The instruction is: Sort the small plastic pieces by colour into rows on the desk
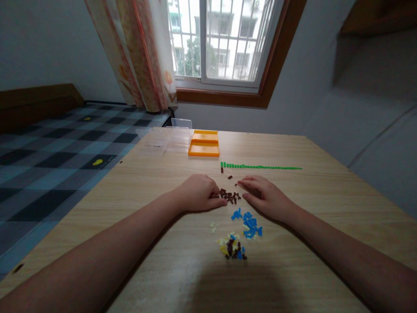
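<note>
A pile of small brown building bricks [230, 196] lies on the table between my hands. At its left edge, my left hand [197, 193] rests with fingers partly curled and the thumb stretched out apart from them; nothing shows in its grip. My right hand [265, 195] is just right of the pile, thumb and fingers apart, its fingertips near a single tiny brown brick [236, 184]. Beyond the pile lies another loose brown brick [230, 177]. A long row of green bricks [247, 166] runs to the right, with a brown brick [222, 170] below its left end.
Nearer me lie a blue brick heap [250, 225] and a mixed heap [230, 248] of brown, yellow, pale and blue bricks. At the back stand an orange two-part tray [203, 154] and clear plastic boxes [178, 135]. A checked bed [58, 174] adjoins the table's left edge.
</note>
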The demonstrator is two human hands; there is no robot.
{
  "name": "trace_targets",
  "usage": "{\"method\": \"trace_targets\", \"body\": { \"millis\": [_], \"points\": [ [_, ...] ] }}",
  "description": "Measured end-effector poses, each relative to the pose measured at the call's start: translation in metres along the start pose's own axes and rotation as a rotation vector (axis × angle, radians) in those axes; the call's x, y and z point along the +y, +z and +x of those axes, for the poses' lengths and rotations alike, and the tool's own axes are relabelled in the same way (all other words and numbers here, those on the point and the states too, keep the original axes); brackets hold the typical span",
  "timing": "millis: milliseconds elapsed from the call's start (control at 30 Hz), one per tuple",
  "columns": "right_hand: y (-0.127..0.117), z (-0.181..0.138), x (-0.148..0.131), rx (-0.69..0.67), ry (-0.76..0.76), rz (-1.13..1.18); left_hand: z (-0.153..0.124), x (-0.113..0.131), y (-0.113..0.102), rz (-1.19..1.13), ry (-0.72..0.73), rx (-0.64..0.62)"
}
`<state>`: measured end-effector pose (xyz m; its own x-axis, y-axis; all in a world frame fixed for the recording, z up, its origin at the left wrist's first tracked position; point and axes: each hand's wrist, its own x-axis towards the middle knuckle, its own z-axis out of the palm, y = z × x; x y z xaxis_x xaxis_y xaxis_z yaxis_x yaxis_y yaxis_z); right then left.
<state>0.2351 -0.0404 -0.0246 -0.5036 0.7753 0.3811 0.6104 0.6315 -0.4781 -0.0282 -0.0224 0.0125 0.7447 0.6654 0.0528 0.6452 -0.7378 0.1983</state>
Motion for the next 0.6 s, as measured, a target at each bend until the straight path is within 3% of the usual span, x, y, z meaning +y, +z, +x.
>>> {"method": "trace_targets", "body": {
  "millis": [300, 433, 533, 600],
  "points": [
    [0.008, -0.004, 0.009, -0.047, -0.003, -0.004, -0.004, -0.004, -0.005, -0.108, -0.003, 0.0],
    [0.001, -0.003, 0.002, 0.044, -0.019, 0.059, -0.006, 0.005, -0.01, -0.122, 0.034, -0.015],
    [-0.013, -0.005, -0.013, 0.124, -0.13, 0.077, -0.01, 0.019, -0.02, -0.175, 0.035, -0.049],
    [-0.024, -0.009, -0.024, 0.093, -0.257, 0.08, -0.012, 0.029, -0.027, -0.259, 0.053, -0.128]
  ]
}}
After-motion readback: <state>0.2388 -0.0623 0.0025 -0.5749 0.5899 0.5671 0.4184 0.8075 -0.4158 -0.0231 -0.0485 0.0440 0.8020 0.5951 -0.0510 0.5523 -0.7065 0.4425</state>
